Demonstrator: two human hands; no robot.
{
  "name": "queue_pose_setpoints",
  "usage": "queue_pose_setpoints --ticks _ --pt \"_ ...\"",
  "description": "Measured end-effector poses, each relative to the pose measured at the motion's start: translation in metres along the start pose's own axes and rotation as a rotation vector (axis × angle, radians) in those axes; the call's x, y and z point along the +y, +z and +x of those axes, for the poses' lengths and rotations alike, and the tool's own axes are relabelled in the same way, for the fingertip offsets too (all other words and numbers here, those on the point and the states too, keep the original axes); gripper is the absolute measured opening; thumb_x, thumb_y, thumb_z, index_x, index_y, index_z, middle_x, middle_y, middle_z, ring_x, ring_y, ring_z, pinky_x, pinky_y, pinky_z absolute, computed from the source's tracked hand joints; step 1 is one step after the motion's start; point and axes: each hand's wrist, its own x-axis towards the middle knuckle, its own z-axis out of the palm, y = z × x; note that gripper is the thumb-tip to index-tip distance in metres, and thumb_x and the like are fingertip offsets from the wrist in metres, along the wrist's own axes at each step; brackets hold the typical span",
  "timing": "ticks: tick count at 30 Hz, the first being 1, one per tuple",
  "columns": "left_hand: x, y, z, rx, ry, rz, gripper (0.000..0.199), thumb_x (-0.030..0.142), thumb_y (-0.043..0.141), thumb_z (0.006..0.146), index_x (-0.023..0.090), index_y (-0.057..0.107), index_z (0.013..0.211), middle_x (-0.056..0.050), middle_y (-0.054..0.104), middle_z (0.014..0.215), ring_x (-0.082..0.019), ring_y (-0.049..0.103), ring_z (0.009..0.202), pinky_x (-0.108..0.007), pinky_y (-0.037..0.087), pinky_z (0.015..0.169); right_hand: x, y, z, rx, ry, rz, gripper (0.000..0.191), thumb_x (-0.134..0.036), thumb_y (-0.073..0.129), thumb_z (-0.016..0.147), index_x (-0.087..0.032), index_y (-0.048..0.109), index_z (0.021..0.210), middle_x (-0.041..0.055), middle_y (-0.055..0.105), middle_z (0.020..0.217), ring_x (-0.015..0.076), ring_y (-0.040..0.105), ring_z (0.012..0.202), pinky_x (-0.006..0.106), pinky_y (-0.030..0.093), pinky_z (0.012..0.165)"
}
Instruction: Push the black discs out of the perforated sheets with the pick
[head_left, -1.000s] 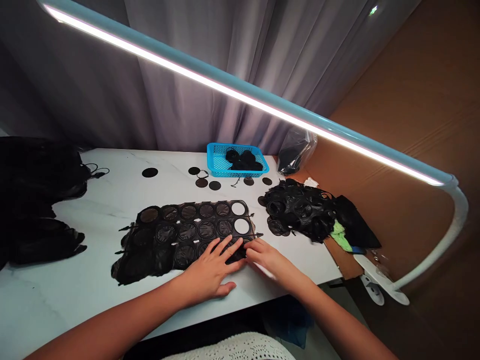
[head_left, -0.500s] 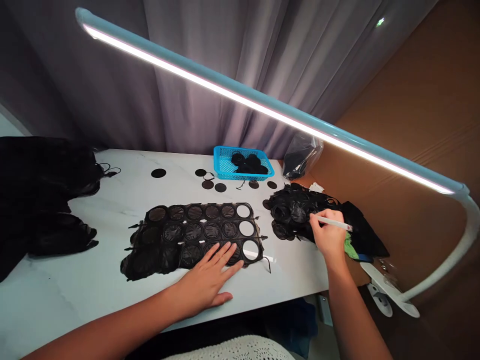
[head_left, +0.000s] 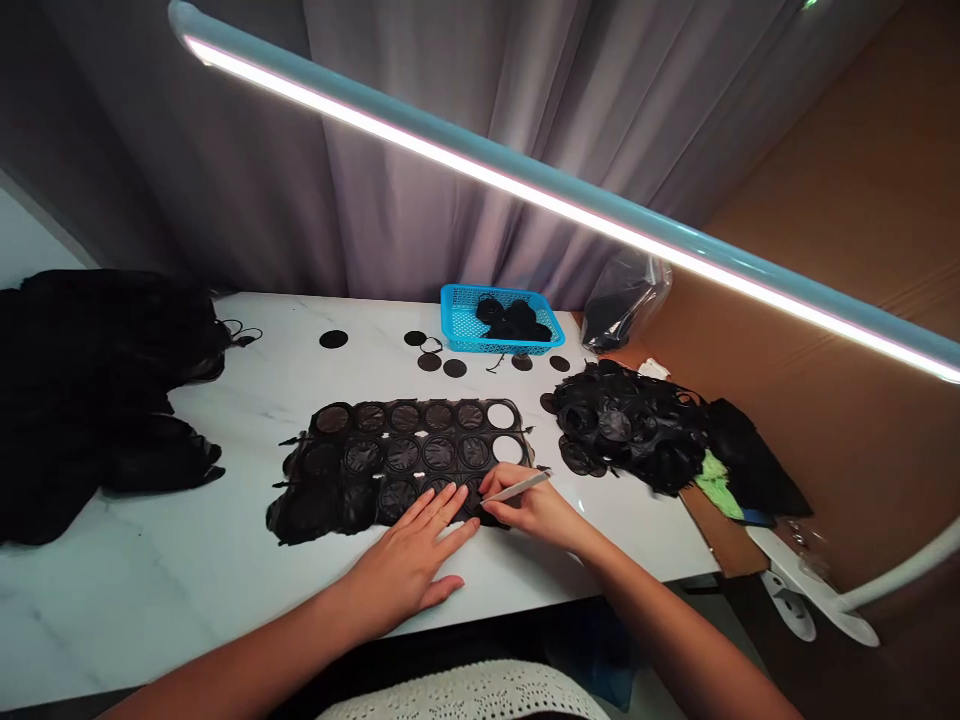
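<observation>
A black grid sheet (head_left: 405, 450) of round cells lies on the white marble table (head_left: 150, 590), most cells filled with thin black film and the two at the upper right showing white. My left hand (head_left: 409, 560) rests flat and open on the sheet's lower edge. Just beside it, my right hand (head_left: 529, 510) pinches a slim white pen-like tool (head_left: 517, 487), its tip lying over the sheet's lower right part. The fingers hide the cells beneath them.
A blue mesh basket (head_left: 499, 345) holds black pieces at the back, with several loose black discs (head_left: 454, 368) before it. Heaped black material (head_left: 630, 430) lies to the right, and more (head_left: 97, 380) to the left. A lamp bar (head_left: 570, 195) crosses above.
My right hand has come back from the black heap to the sheet, still holding the white tool. My left hand stays on the sheet. The view has shifted slightly.
</observation>
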Motion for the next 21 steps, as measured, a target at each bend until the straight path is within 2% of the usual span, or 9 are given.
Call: queue_pose_setpoints --ticks 11,15,17,19,21 --pt "0.001 0.001 -0.001 0.036 -0.005 -0.027 0.068 0.040 0.060 0.091 0.029 0.028 0.151 -0.009 0.012 0.161 -0.030 0.021 0.146 -0.047 0.023 0.117 -0.003 0.002 -0.002 -0.008 -0.065 -0.099 0.016 -0.017 0.060 0.085 -0.020 0.053 0.071 0.0037 0.061 0.093 0.0165 0.058 0.083 0.029 0.046 0.073" --pt "0.001 0.002 -0.001 0.047 -0.019 -0.025 0.069 0.040 0.060 0.091 0.029 0.027 0.151 -0.009 0.007 0.162 -0.031 0.018 0.146 -0.047 0.024 0.116 -0.009 0.017 -0.009 -0.045 -0.152 -0.330 0.011 -0.012 0.054 0.086 -0.021 0.055 0.080 0.0080 0.063 0.096 0.0206 0.057 0.086 0.033 0.047 0.075" --pt "0.002 0.002 -0.001 0.046 -0.020 -0.027 0.069 0.039 0.061 0.090 0.027 0.029 0.150 -0.011 0.005 0.162 -0.032 0.018 0.146 -0.048 0.025 0.116 -0.008 0.018 -0.009 -0.067 -0.196 -0.482 0.010 -0.011 0.054 0.086 -0.021 0.056 0.085 0.0103 0.064 0.095 0.0240 0.056 0.088 0.037 0.045 0.079" --pt "0.002 0.001 -0.001 0.035 -0.020 -0.024 0.068 0.036 0.063 0.089 0.027 0.032 0.148 -0.012 0.005 0.162 -0.034 0.019 0.146 -0.049 0.026 0.115 0.000 0.007 -0.003 0.002 -0.170 -0.572 0.009 -0.012 0.053 0.086 -0.020 0.056 0.085 0.0102 0.064 0.088 0.0250 0.055 0.084 0.038 0.044 0.078" --pt "0.002 0.001 -0.002 0.027 -0.020 -0.024 0.067 0.035 0.064 0.088 0.028 0.034 0.148 -0.011 0.005 0.162 -0.034 0.018 0.146 -0.050 0.027 0.115 0.010 -0.014 0.008 0.196 -0.069 -0.601 0.011 -0.014 0.049 0.088 -0.021 0.054 0.081 0.0095 0.062 0.082 0.0244 0.055 0.079 0.037 0.043 0.076"
